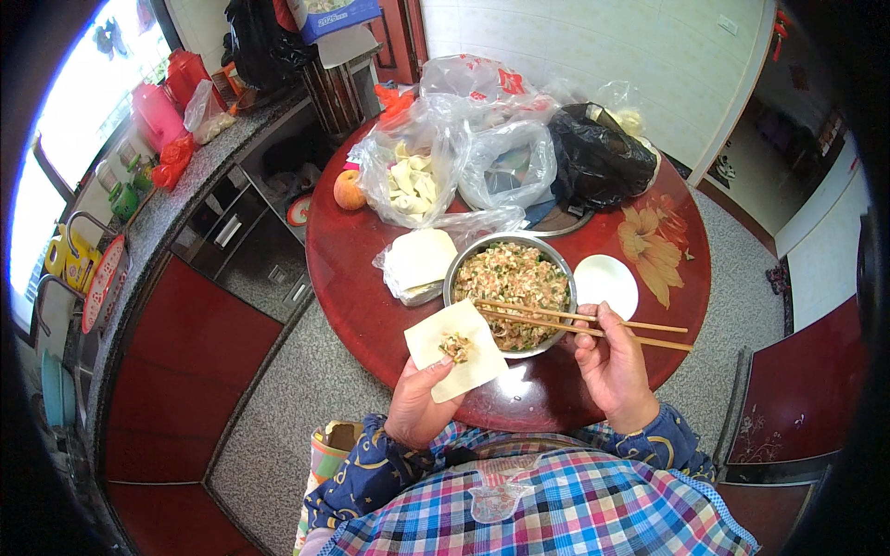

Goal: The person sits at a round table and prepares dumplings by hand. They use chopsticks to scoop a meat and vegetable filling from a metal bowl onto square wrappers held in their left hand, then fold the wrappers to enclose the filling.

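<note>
My left hand (pixel 424 402) holds a square dough wrapper (pixel 471 375) flat, its thumb beside a small lump of filling (pixel 455 347) on the sheet. In my right hand (pixel 617 372) is a pair of wooden chopsticks (pixel 646 332), their tips over the near left part of a steel bowl (pixel 571 295). Minced filling (pixel 518 267) with green bits fills that bowl. Left of it lies a stack of square wrappers (pixel 421 257), partly in clear plastic. A white dish (pixel 606 286), round and pale inside, sits right of the bowl, just beyond my right hand.
A clear bag of folded dumplings (pixel 411 182), an apple (pixel 349 190), another clear bag (pixel 511 167) and a black plastic bag (pixel 603 160) crowd the far side of the round red table (pixel 348 292). A granite counter (pixel 201 163) with red flasks runs along the left.
</note>
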The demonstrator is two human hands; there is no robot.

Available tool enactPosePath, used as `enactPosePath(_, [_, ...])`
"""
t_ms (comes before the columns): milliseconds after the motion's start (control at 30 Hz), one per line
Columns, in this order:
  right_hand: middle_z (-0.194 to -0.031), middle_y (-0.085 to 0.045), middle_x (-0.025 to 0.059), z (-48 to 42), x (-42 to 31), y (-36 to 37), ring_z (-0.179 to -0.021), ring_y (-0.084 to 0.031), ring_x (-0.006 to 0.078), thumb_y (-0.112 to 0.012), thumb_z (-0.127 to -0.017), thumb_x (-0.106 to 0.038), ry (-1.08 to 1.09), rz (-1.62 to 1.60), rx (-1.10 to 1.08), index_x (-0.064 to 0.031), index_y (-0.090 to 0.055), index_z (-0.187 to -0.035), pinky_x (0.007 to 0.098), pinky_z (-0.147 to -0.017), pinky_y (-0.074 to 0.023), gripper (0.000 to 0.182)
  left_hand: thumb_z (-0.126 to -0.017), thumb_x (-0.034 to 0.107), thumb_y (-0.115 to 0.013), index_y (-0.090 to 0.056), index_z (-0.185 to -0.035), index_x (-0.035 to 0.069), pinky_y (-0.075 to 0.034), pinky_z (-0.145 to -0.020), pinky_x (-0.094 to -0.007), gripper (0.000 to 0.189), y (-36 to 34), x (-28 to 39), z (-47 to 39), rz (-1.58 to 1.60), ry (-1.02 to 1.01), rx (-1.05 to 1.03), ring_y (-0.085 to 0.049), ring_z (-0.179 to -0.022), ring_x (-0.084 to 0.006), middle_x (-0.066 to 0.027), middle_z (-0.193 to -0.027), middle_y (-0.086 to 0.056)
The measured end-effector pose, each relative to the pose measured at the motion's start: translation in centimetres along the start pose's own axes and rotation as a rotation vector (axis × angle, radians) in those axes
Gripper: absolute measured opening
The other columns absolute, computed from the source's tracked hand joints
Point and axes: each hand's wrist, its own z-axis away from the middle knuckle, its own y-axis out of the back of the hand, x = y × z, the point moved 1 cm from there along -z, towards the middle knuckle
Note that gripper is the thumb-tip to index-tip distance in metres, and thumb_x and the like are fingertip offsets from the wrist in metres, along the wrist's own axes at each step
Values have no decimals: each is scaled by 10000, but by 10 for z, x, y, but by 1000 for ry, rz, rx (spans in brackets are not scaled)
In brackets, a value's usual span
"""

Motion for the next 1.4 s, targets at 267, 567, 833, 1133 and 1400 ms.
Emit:
enactPosePath(267, [-735, -544, 42, 8, 8, -7, -588, -555, 96, -421, -989, -277, 90, 161, -105, 9, -555, -982, 292, -556, -567, 316, -884, -6, -438, -317, -1361, -12, -320, -1081, -468, 492, -5, -3, -2, -21, 9, -11, -428, -1257, -315, -175, -1356, -430])
enactPosePath(567, [-745, -554, 54, 2, 19, -4, -589, -576, 93, -429, -983, -304, 36, 178, -87, 0, -542, -961, 290, -572, -588, 325, -872, -8, -462, -341, -1345, -19, -342, -1061, -462, 489, -5, -5, -1, -76, 41, -50, -452, -1236, -311, -179, -1328, -459])
enactPosePath(833, [-762, -559, 77, 4, 23, -2, -627, -617, 144, -422, -984, -307, 253, 395, -187, 17, -528, -941, 333, -630, -581, 343, -907, 47, -497, -371, -1325, -17, -388, -1024, -432, 442, -7, -6, 0, -108, 31, -4, -498, -1189, -274, -149, -1294, -494])
enactPosePath(1133, [-859, -526, 110, 5, 24, 1, -722, -631, 185, -424, -984, -276, 632, 487, -339, 7, -516, -965, 351, -700, -562, 298, -914, 51, -515, -418, -1295, 1, -434, -978, -403, 396, -3, -6, -2, -113, 36, 39, -533, -1145, -244, -121, -1257, -529])
enactPosePath(1400, [-825, -571, 53, -25, 24, 19, -671, -572, 97, -475, -971, -273, 258, 364, -25, -3, -565, -1055, 288, -646, -555, 296, -910, 44, -512, -426, -1289, 4, -427, -986, -406, 391, 0, -6, -2, -81, 24, 52, -535, -1144, -248, -123, -1249, -536])
